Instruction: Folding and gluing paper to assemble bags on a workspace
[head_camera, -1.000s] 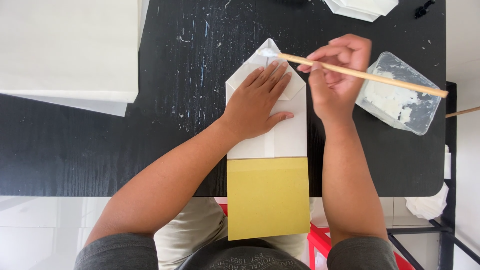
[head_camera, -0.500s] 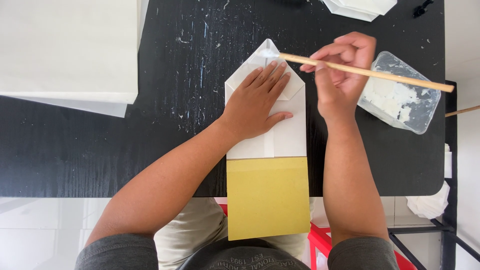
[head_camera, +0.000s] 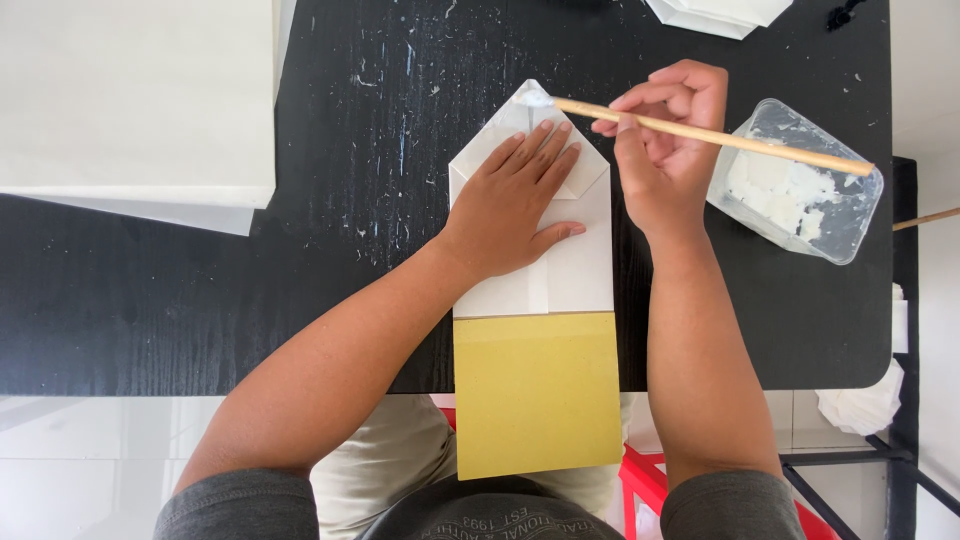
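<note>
The left hand (head_camera: 515, 205) lies flat and open on the folded paper bag (head_camera: 535, 290) at the desk's (head_camera: 200, 300) near edge. The right hand's (head_camera: 660, 150) grip pinches a wooden stick (head_camera: 720, 138), its glue-coated tip touching the bag's pointed flap.

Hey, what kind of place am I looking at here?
Probably a small paper-craft or bag-making workstation: a black table flecked with dried white paste, a clear tub of white glue, and a folded white and yellow paper piece being pasted with a wooden stick.
</note>
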